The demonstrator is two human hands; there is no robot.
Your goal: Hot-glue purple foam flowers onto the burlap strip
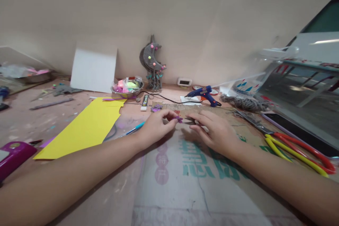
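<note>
My left hand (160,125) pinches a small purple paper piece (179,119) between thumb and fingers. Facing it, my right hand (212,127) is closed on small scissors (190,121), dark grey, with the blades pointing left toward the purple piece. Most of their handle is hidden by my fingers. Both hands hover over a cardboard sheet (169,197) printed with green and pink characters. Just beyond my left hand lie purple cut pieces (156,108), and a blue pen (132,129) rests beside that wrist.
Yellow paper (84,129) and a magenta tool (16,157) lie left. At the back are a metal bowl (128,94), a grey moon ornament (152,58) and a blue glue gun (203,94). Grey yarn (245,102), large scissors (299,152) and a phone (302,132) are right.
</note>
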